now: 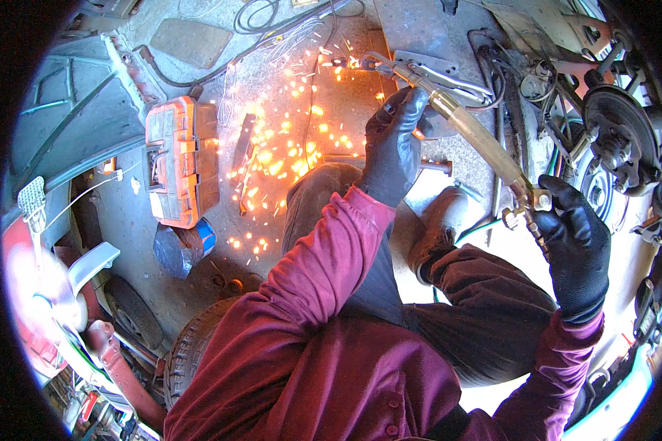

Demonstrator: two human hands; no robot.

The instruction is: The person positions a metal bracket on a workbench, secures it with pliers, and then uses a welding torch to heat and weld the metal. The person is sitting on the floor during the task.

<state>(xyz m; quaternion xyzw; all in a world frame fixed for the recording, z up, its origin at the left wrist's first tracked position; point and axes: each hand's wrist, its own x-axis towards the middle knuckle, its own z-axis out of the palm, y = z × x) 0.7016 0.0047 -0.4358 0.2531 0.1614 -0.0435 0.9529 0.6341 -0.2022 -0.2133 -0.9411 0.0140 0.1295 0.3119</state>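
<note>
A brass cutting torch [482, 140] slants across the upper right, its bent tip toward the far middle. Close to the tip is a dark piece of metal [337, 62], with a bright glow and orange sparks [290, 151] spraying toward me over the floor. My left hand [391, 143], in a black glove, is closed around the front part of the torch. My black-gloved right hand [575, 246] grips its rear end, with fingers at the valve knobs [541, 199]. Exactly what the tip touches is lost in the glare.
An orange and grey toolbox [184, 162] stands left of the sparks, a blue-wrapped package [185, 246] beside it. Hoses and cables [268, 29] lie at the back. A brake disc [618, 132] and metal parts crowd the right side. A tyre [191, 353] is at lower left.
</note>
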